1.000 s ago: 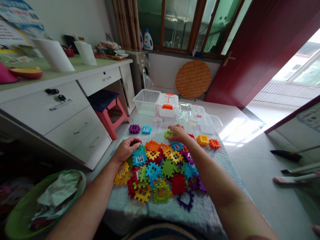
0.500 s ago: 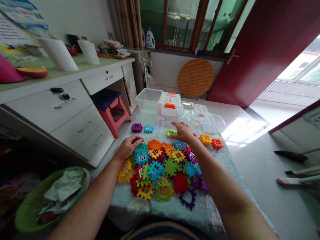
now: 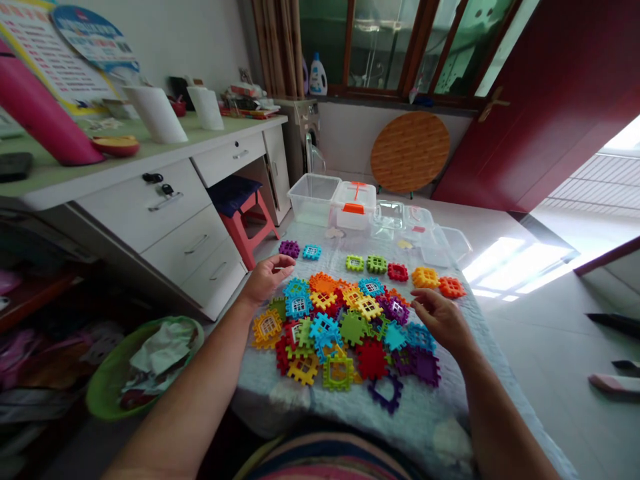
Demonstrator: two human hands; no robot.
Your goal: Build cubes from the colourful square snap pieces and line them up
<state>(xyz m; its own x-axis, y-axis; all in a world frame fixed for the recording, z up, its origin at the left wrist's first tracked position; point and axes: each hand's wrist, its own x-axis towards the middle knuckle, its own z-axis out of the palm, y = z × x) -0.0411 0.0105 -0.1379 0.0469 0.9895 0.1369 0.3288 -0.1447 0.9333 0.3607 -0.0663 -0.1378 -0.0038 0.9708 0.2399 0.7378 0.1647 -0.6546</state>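
A heap of colourful interlocking plastic building pieces [image 3: 354,328] lies on the cloth-covered table, many with window grids or cut-outs. My left hand [image 3: 267,279] hovers beside the heap's far left side, fingers slightly parted and holding nothing, close to a blue window piece [image 3: 299,306]. At the right edge of the heap is my right hand [image 3: 443,319], empty, fingers apart, near an orange piece [image 3: 399,297]. Behind the heap, pieces stand in a spaced row: purple [image 3: 289,249], blue [image 3: 312,252], light green [image 3: 355,263], darker green [image 3: 377,264], red [image 3: 398,272], yellow [image 3: 425,277] and orange-red [image 3: 452,287].
Clear plastic boxes stand at the table's far end, an open one [image 3: 314,200] and one with an orange latch [image 3: 354,207]. A desk with drawers [image 3: 175,227], a red stool [image 3: 247,230] and a green basket [image 3: 107,393] are on the left. Brushes [image 3: 613,383] lie right.
My right hand has left the light green piece in the row and come rightward and nearer me. My left hand is slightly higher, fingers a bit more parted. The view has swung left.
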